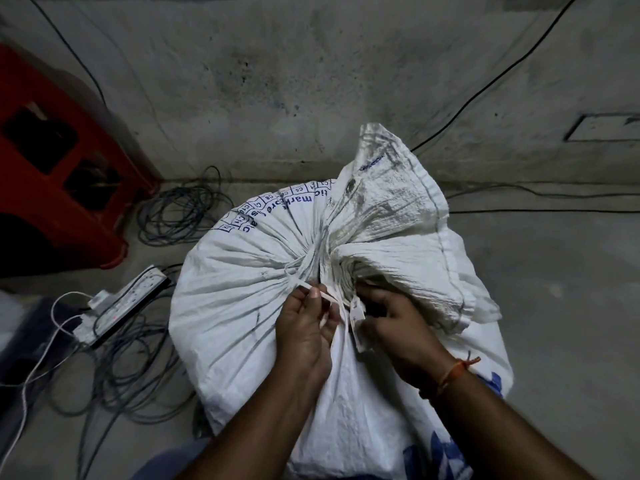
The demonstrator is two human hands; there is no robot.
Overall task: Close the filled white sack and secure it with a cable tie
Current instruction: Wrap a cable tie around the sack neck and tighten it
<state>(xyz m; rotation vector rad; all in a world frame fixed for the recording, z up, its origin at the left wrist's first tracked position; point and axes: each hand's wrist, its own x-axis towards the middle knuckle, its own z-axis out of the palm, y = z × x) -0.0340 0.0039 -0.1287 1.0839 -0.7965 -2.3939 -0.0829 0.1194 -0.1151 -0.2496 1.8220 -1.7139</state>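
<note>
A filled white woven sack [242, 292] with blue print stands on the floor below me. Its mouth is gathered into a bunch at the top, and the loose flap [391, 216] fans out to the right. A thin white cable tie [298, 277] loops around the gathered neck. My left hand [306, 330] pinches the tie's free strap between thumb and fingers. My right hand [394, 327] holds the tie's other end with a small white tag [356, 315] next to the neck. An orange thread circles my right wrist.
A red plastic stool [59, 168] stands at the left. Coiled dark cables [180, 209] and a white power strip [124, 303] with a white cord lie on the concrete floor left of the sack. Black cables run along the wall [311, 81] behind.
</note>
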